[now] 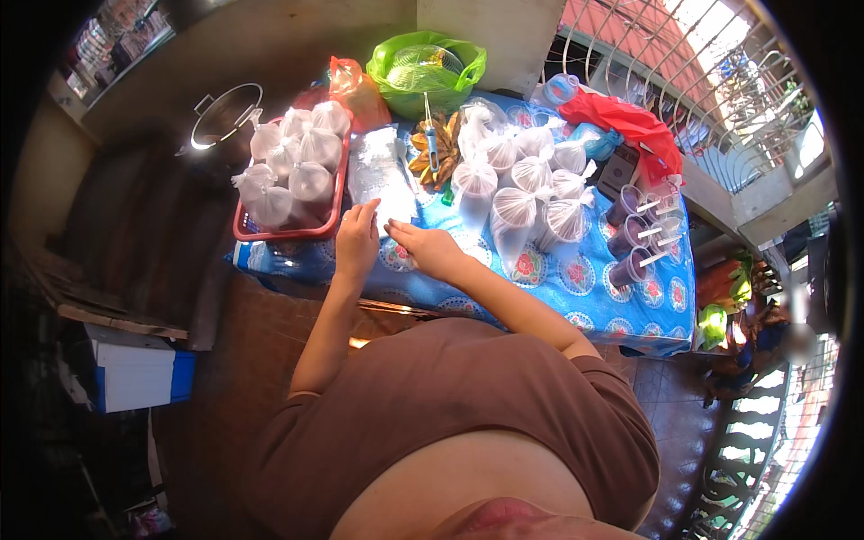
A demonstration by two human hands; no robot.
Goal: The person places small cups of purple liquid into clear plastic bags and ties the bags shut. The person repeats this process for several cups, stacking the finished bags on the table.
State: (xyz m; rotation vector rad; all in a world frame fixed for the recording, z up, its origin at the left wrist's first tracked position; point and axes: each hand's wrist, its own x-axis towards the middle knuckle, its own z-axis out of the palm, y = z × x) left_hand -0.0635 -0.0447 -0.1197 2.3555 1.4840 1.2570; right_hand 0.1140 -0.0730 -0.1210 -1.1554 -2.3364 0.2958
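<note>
My left hand (357, 241) is at the near end of a flat stack of clear plastic bags (378, 162), its fingers pointing away from me. From the right, my right hand (428, 251) reaches to the same bright end, fingertips close to my left hand. Glare there hides whether either hand pinches the plastic. Left of the stack stands a red plastic basket (290, 234) holding several knotted, filled plastic bags (312, 181). More tied bags of pale contents (516, 206) stand on the right. Behind the stack lies a bunch of ripe bananas (442, 145) with a blue-handled utensil (433, 147) against it.
A blue flowered tablecloth (466, 305) covers the table. Plastic cups of dark drink (629, 233) with white sticks stand by the right edge, near a phone-like object (617, 172) and a red plastic bag (624, 121). A green bag (418, 101) holding a wire strainer sits behind.
</note>
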